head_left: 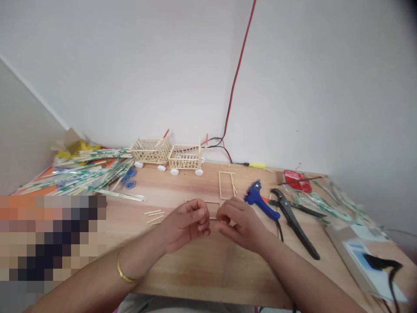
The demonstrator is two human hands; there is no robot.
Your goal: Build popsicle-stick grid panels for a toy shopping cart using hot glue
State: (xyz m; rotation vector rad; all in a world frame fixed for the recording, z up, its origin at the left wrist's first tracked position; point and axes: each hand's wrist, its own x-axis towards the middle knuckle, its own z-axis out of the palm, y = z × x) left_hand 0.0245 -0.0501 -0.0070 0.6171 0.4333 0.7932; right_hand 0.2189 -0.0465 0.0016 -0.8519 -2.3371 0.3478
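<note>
My left hand (190, 221) is closed, thumb pressed to the curled index finger; whatever may be pinched there is too small to make out. Close beside it, my right hand (240, 221) is curled with the fingertips drawn together, and their contents are hidden. A thin wooden stick piece (213, 218) shows between the hands; whether it is held or belongs to the frame behind cannot be told. Just beyond lies a small rectangular stick frame (203, 201), partly covered by my hands. Another stick frame (220, 186) lies flat farther back. Several short cut sticks (154, 213) rest left of my left hand.
Two wheeled stick carts (151, 151) (185, 157) stand by the wall. Wrapped chopsticks (87, 171) and blue wheels (130, 184) are at left. On the right lie a blue glue gun (262, 202), black cutters (295, 224), a red packet (297, 181) and a white box (355, 256).
</note>
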